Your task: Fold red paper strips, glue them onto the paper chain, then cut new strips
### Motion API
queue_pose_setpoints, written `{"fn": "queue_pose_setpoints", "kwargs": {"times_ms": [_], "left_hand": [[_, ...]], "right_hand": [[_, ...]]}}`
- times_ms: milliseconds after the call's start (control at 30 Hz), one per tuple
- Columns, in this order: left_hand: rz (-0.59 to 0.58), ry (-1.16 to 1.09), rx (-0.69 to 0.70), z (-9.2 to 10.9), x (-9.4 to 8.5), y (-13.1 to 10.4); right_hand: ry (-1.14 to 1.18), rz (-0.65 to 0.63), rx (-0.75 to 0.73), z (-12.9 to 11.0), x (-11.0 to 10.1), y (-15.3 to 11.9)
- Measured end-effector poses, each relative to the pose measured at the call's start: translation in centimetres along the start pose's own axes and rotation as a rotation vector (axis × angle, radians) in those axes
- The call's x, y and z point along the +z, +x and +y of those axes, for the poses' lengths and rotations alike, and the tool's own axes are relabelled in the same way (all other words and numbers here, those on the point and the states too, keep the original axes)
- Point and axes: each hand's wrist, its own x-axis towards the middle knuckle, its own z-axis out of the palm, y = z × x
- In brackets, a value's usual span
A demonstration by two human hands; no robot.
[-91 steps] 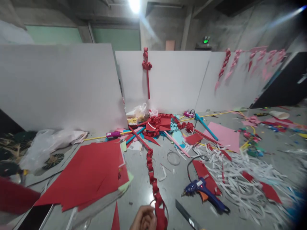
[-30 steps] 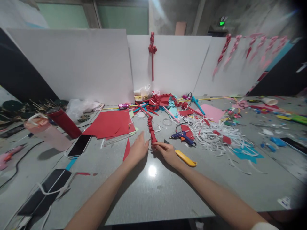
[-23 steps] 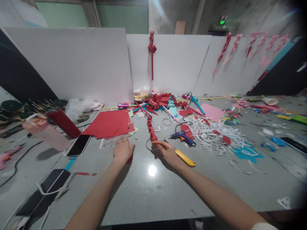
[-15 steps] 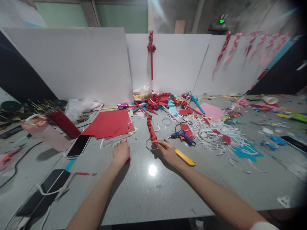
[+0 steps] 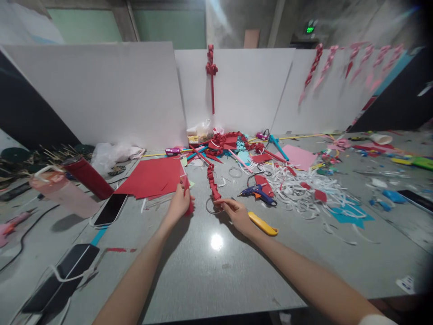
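We lose part of the red paper piece (image 5: 190, 208) behind the left hand (image 5: 180, 202), and the near tip of the red chain (image 5: 213, 181) behind the right hand (image 5: 237, 215). The right edge crops a phone (image 5: 415, 201); we find the green sign (image 5: 310, 30) too blurred to read.

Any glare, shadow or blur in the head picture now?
Head view: glare spot on the table, clear of the chain in the right hand; shadows beside both forearms; pale flare streak at top; upper right corner dark; hanging pink chains look soft.

Round glare (image 5: 217, 242) on tabletop (image 5: 189, 280); edges stretched, right corners dark.
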Motion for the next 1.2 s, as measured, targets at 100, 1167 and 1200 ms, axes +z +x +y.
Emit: {"fn": "queue_pose_setpoints", "kwargs": {"times_ms": [100, 1167, 1200], "left_hand": [[-0.079, -0.654, -0.118, 1.9, 2.0, 1.2], [-0.299, -0.944, 0.032, 3.5, 10.3, -1.9], [-0.287, -0.952, 0.017, 3.5, 10.3, -1.8]], "right_hand": [[0.047, 0.007, 0.017, 0.1, 0.1, 0.0], [-0.105, -0.085, 0.087, 0.4, 0.3, 0.7], [-0.101, -0.081, 0.091, 0.3, 0.3, 0.7]]}}
